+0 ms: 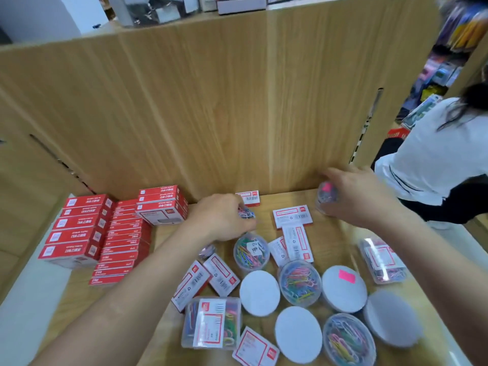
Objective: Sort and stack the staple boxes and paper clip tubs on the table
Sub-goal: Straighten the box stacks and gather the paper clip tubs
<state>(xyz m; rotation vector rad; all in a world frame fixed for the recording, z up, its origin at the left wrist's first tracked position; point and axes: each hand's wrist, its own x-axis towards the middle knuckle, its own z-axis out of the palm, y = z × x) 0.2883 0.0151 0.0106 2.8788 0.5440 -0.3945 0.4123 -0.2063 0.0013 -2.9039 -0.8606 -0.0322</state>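
On my surface (pixel 266 220), red staple boxes (pixel 79 228) sit stacked along the left edge. Clear round tubs (pixel 299 282) of coloured paper clips crowd the near edge. My right hand (pixel 361 196) curls round a clip tub (pixel 327 195) by the far edge. My left hand (pixel 219 217) grips a second clip tub (pixel 247 213) mid-surface.

We see red staple boxes (pixel 79 231) with white, red-bordered labels (pixel 292 216), clear tubs (pixel 299 282) of many-coloured clips (pixel 346 339), white lids (pixel 259 293), a pink sticker (pixel 346 276) and a pale wood-grain table (pixel 330 233).
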